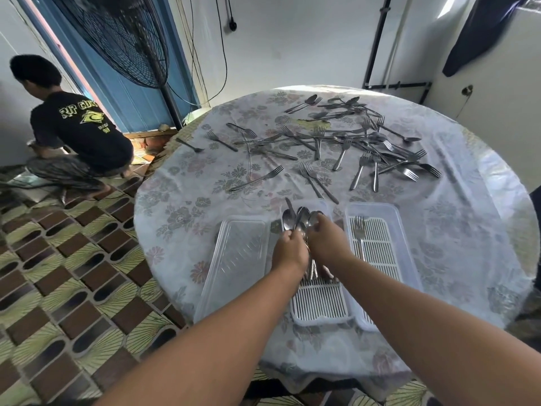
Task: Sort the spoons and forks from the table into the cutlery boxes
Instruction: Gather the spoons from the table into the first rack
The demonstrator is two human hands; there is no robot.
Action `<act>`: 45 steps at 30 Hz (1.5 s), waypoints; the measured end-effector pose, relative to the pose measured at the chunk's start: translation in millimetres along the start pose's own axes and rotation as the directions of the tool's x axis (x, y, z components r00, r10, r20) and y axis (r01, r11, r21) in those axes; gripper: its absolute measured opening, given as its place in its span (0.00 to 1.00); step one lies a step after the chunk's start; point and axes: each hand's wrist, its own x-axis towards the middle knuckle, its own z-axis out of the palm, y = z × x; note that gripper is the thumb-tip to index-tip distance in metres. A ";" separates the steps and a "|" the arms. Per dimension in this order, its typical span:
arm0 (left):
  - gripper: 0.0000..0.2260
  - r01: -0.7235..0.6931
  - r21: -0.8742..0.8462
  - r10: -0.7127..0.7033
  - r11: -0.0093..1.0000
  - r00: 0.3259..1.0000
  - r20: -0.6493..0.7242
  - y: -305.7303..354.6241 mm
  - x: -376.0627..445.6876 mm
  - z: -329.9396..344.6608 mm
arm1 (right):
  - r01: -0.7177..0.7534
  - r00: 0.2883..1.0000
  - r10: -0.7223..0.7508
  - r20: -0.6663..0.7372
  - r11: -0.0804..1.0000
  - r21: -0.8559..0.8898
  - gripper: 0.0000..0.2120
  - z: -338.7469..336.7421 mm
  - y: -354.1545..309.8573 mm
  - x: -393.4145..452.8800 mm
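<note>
While both hands meet over the middle cutlery box [319, 309] | left hand [289, 250] fingers curl round spoon bundle [301, 219] | right hand [328, 241] fingers pinch same bundle | loose forks [363, 168] at 12 o'clock on worktop [181, 218]

single head-worn wide-angle view, looking forward and steeply down over both forearms onto the round table with floral plastic cloth [187, 218]. near edge close below the camera; far edge near the white wall [292, 39].
</note>
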 end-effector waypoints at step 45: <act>0.33 -0.352 0.931 0.331 0.098 0.894 0.304 -16.3 29.3 -17.5 | 0.340 0.906 -0.388 0.168 0.431 -0.836 0.14 -18.6 10.2 15.5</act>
